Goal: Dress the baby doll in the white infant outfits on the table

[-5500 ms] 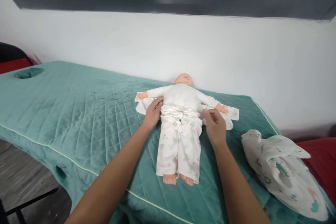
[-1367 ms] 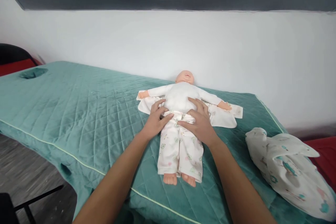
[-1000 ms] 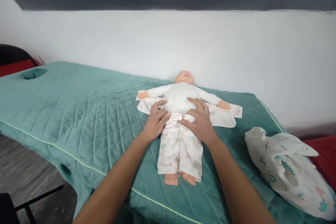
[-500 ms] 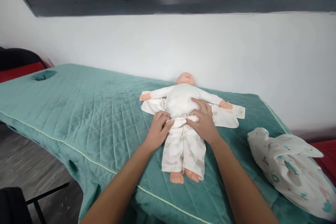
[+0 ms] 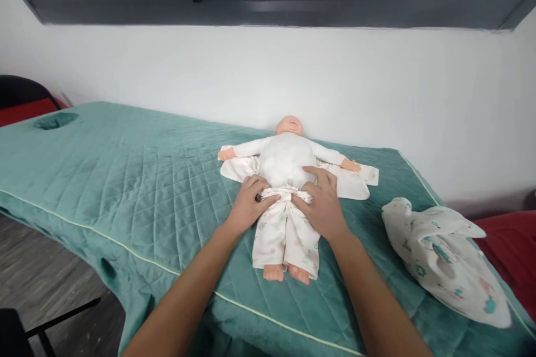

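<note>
A baby doll (image 5: pixel 287 159) lies on its back with arms spread, its head toward the wall. White printed pants (image 5: pixel 286 234) cover its legs, and its bare feet stick out below the cuffs. At the left side of the waistband my left hand (image 5: pixel 250 203) grips the fabric between thumb and curled fingers. My right hand (image 5: pixel 321 203) pinches the waistband on the other side, its index finger stretched over the doll's belly. Beneath the doll's back and arms a white garment (image 5: pixel 354 183) is spread open.
Green quilted cover (image 5: pixel 167 189) drapes the bed, which has a hole (image 5: pixel 56 120) at its far left. A bundled printed cloth (image 5: pixel 448 262) lies at the right, near a red chair (image 5: pixel 508 251). Behind the bed stands a white wall (image 5: pixel 377 83) below a dark window frame (image 5: pixel 335 8).
Both hands stay at the waistband, with small shifts of the fingers. The view has turned slightly right, so the doll and cloth appear a little farther left.
</note>
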Action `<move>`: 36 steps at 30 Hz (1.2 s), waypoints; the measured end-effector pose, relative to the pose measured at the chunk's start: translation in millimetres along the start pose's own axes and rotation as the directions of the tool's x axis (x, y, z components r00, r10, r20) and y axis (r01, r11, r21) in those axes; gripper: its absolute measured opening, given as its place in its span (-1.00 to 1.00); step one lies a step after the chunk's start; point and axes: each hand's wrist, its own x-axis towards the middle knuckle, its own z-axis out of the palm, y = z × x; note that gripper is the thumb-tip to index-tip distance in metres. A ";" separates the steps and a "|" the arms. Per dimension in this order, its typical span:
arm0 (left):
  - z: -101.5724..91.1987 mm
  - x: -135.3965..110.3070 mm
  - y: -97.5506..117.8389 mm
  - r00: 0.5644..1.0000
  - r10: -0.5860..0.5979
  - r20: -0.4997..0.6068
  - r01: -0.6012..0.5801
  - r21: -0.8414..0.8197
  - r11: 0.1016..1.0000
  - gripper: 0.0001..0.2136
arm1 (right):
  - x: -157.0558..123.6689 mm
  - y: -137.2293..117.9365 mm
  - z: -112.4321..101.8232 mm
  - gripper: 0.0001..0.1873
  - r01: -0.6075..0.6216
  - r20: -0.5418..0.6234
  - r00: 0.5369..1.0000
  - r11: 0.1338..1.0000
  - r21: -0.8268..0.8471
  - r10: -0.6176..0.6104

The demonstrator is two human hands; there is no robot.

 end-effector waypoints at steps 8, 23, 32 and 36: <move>-0.3 0.5 -4.0 0.995 0.101 -0.005 -0.100 0.089 0.991 -0.81 | -21.3 -15.8 -6.3 -0.76 -0.013 -0.058 0.998 1.000 0.012 0.014; -3.1 -1.1 -0.1 0.998 0.064 -0.014 -0.065 -0.024 0.998 -0.83 | -18.8 -2.4 -10.8 -0.57 -0.288 0.143 0.948 0.958 0.004 0.284; -3.3 -2.7 5.2 0.998 -0.063 -0.032 0.058 -0.137 0.989 -0.72 | -14.4 22.6 -17.6 -0.55 -0.317 0.396 0.891 0.929 0.191 0.223; -2.9 -7.8 10.4 0.991 -0.129 -0.042 0.120 -0.178 0.977 -0.69 | -15.1 21.8 -19.6 -0.61 -0.396 0.438 0.862 0.878 0.269 0.254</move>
